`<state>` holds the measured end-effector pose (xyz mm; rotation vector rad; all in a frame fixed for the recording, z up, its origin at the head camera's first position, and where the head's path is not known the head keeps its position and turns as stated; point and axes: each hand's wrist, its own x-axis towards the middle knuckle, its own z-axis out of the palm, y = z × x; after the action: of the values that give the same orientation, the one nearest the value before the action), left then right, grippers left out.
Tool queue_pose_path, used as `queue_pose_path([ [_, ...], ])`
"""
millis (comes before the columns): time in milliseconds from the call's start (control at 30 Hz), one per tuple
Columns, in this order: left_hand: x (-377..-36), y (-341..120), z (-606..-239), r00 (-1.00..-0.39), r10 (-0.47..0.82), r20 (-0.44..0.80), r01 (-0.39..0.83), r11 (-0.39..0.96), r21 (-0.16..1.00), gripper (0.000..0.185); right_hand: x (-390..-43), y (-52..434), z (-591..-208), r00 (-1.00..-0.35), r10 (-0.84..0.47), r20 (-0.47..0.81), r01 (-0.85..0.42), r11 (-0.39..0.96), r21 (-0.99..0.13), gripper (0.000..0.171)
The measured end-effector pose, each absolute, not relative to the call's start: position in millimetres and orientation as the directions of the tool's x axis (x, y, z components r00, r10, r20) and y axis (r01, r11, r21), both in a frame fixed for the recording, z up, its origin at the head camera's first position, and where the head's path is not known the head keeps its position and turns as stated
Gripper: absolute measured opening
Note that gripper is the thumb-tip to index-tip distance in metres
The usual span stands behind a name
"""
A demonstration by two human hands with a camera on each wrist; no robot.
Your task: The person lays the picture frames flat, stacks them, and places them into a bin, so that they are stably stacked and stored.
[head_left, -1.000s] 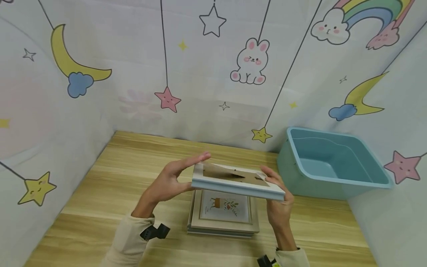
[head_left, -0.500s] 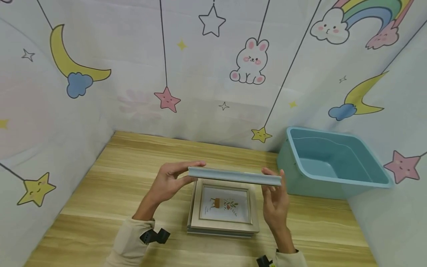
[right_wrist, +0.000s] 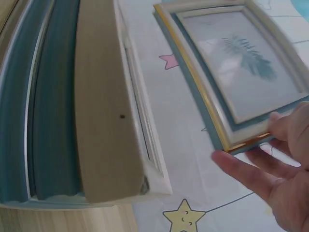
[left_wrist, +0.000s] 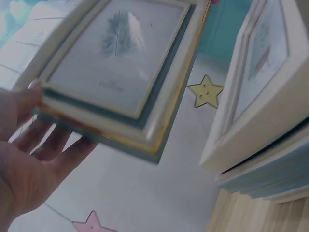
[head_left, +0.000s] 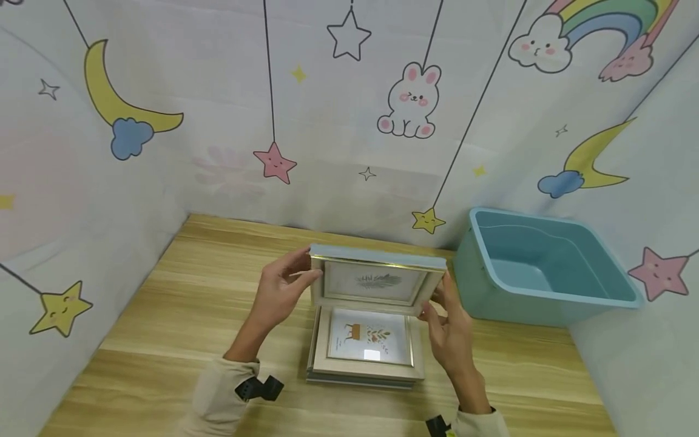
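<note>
Held thing: a rectangular picture frame with a pale blue outer edge, a thin gold line and a white inner border [head_left: 377, 280] round a print of a grey-green feather was up in the air above the table, between the two hands.
Facing: its glass front was turned toward the person and tipped back, the top edge leaning away toward the wall.
Long axis: ran left to right across the view, nearly level, with the right end a little lower.
Left hand [head_left: 280, 291]: gripped the frame's left short side, thumb on the front border and fingers curled behind; the left wrist view showed the fingers [left_wrist: 46, 145] spread under the back.
Right hand [head_left: 449, 328]: held the frame's lower right corner, the thumb on the front edge and the fingers [right_wrist: 246, 174] stretched behind it.
Below: a stack of picture frames [head_left: 364, 358] lay flat on the light wooden table [head_left: 164, 315], the top one cream-white with a print of a potted plant; the held frame hung just above its far edge, not touching.
To the right: an open light blue plastic tub [head_left: 537, 267] stood on the table near the right hand, apart from the frames.
Backdrop: pale cloth walls printed with stars, moons, a rabbit and a rainbow [head_left: 327, 109] closed the table in.
</note>
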<state>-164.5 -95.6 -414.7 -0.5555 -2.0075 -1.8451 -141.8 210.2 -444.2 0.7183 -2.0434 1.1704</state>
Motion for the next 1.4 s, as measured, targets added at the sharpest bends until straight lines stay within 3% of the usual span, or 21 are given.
queue_pose_path([
  [167, -168, -79, -419, -0.846, -0.163, 0.508, 0.513, 0.016, 0.858, 0.036, -134, 211, -437, -0.856, -0.174, 0.486, -0.515, 0.359, -0.778, 0.088],
  [333, -170, -71, -424, -0.836, -0.268, 0.479, 0.512, -0.066, 0.856, 0.026, -130, 216, -429, -0.939, -0.220, 0.265, -0.316, 0.244, -0.917, 0.087],
  [500, -169, -71, -427, -0.897, -0.257, 0.360, 0.417, -0.216, 0.883, 0.029, -131, 221, -428, -0.957, -0.239, 0.162, -0.209, 0.190, -0.959, 0.086],
  [633, -168, -78, -427, -0.954, -0.091, 0.285, 0.299, -0.301, 0.905, 0.039, -131, 225, -427, -0.966, -0.237, 0.102, -0.142, 0.157, -0.977, 0.085],
  [733, -167, -91, -427, -0.952, 0.115, 0.283, 0.259, -0.187, 0.948, 0.052, -130, 228, -425, -0.963, -0.260, 0.068, -0.106, 0.134, -0.985, 0.085],
  [833, -166, -106, -425, -0.913, 0.318, 0.256, 0.258, -0.034, 0.965, 0.071, -130, 233, -423, -0.956, -0.293, 0.015, -0.055, 0.128, -0.990, 0.086],
  [967, -167, -118, -420, -0.867, 0.479, 0.138, 0.200, 0.081, 0.976, 0.093, -130, 239, -419, -0.942, -0.322, -0.091, 0.046, 0.144, -0.988, 0.087],
  [1200, -162, -113, -427, -0.874, 0.480, -0.072, -0.011, 0.128, 0.992, 0.098, -132, 240, -422, -0.916, -0.312, -0.253, 0.169, 0.270, -0.948, 0.085],
  [1400, -152, -103, -429, -0.891, 0.417, -0.179, -0.118, 0.168, 0.979, 0.095, -135, 238, -426, -0.930, -0.239, -0.281, 0.157, 0.433, -0.888, 0.082],
])
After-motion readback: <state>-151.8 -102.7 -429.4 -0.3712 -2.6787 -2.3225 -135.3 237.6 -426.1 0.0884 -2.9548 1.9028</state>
